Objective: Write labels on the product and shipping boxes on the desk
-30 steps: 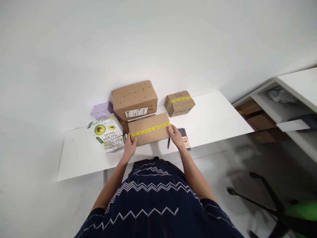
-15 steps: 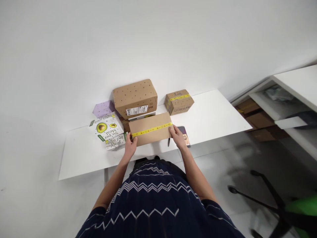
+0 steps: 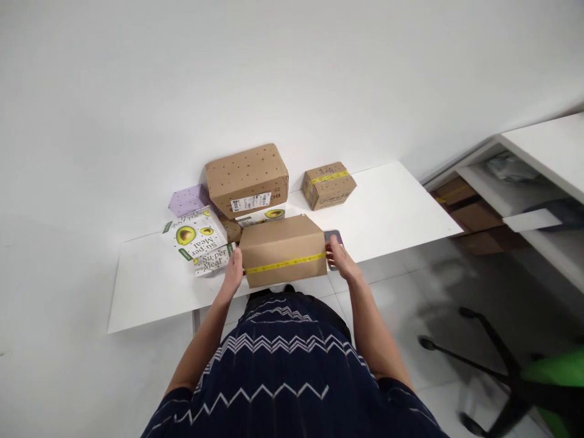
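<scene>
A brown cardboard box (image 3: 280, 243) with a strip of yellow tape along its near face is held between my two hands over the front of the table. My left hand (image 3: 233, 272) presses against its left end. At the opposite end, the fingers of my right hand (image 3: 342, 258) grip the side, partly hidden by the box. Behind my right hand lies a phone (image 3: 335, 235), mostly covered. White boxes with avocado prints (image 3: 194, 234) stand just left of my left hand.
At the back, a large dotted cardboard box (image 3: 246, 176) rests on a white avocado box (image 3: 269, 214). A lilac box (image 3: 188, 199) is beside it. Further right sits a small taped box (image 3: 328, 185) on the white table (image 3: 396, 207). A shelf unit (image 3: 538, 146) and chair base (image 3: 479, 359) are at right.
Both hands have tilted the box toward me and lowered its near edge, so its top and taped face now both show. My right hand has shifted slightly right.
</scene>
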Demonstrator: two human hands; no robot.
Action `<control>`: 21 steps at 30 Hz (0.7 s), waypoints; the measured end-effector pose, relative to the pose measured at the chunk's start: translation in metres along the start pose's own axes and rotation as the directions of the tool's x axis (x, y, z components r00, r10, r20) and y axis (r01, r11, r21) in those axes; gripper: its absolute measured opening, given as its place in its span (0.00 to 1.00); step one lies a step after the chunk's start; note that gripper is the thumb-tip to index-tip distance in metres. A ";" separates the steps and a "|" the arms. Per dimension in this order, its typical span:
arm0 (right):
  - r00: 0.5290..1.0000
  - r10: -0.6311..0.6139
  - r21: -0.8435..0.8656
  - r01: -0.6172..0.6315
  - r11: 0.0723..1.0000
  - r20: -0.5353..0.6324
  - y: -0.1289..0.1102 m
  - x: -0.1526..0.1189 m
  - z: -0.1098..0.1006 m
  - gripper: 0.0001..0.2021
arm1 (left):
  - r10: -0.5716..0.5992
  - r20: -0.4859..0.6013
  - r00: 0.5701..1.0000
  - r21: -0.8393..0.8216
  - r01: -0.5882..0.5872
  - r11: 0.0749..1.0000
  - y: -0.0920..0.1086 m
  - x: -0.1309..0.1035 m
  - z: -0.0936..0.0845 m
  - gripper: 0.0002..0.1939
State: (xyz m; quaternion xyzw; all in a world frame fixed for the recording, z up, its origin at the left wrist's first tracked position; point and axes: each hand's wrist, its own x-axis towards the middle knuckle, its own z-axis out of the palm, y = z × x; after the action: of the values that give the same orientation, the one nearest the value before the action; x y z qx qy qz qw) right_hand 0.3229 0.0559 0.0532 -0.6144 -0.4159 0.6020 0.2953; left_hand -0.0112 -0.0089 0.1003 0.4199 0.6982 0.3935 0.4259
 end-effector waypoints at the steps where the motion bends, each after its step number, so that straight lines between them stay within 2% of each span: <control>1: 0.999 0.039 -0.003 -0.039 0.999 0.004 -0.001 -0.002 -0.002 0.40 | -0.044 0.024 0.999 -0.012 0.045 0.999 0.000 -0.002 -0.001 0.38; 3: 0.994 0.111 -0.019 -0.110 0.994 0.020 -0.004 -0.006 -0.004 0.40 | -0.085 0.044 0.995 0.002 0.085 0.996 -0.001 -0.004 -0.003 0.37; 5: 0.988 0.146 -0.054 -0.144 0.988 0.049 -0.006 -0.009 -0.003 0.39 | -0.068 0.031 0.997 0.061 0.066 0.996 -0.001 -0.005 -0.004 0.34; 9: 0.988 0.123 -0.037 -0.119 0.992 0.097 -0.006 -0.013 0.000 0.32 | -0.053 0.025 0.998 0.139 0.049 0.989 -0.001 -0.005 -0.005 0.29; 12: 0.989 0.111 0.067 -0.118 0.991 0.102 -0.003 -0.015 0.001 0.27 | -0.069 0.047 0.997 0.070 0.065 0.995 -0.006 -0.008 -0.004 0.29; 16: 0.992 0.100 0.209 -0.115 0.971 0.083 0.003 -0.015 0.000 0.26 | -0.071 0.058 0.996 -0.041 0.074 0.996 -0.015 -0.013 -0.002 0.29; 21: 0.994 -0.018 0.301 -0.016 0.953 0.108 0.007 -0.014 -0.001 0.27 | -0.038 0.057 0.998 -0.118 0.045 0.992 -0.021 -0.015 0.002 0.23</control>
State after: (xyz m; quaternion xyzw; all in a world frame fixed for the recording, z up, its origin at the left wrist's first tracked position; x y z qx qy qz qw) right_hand 0.3261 0.0401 0.0540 -0.5278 -0.3352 0.6911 0.3626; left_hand -0.0103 -0.0296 0.0844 0.3898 0.6702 0.4139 0.4770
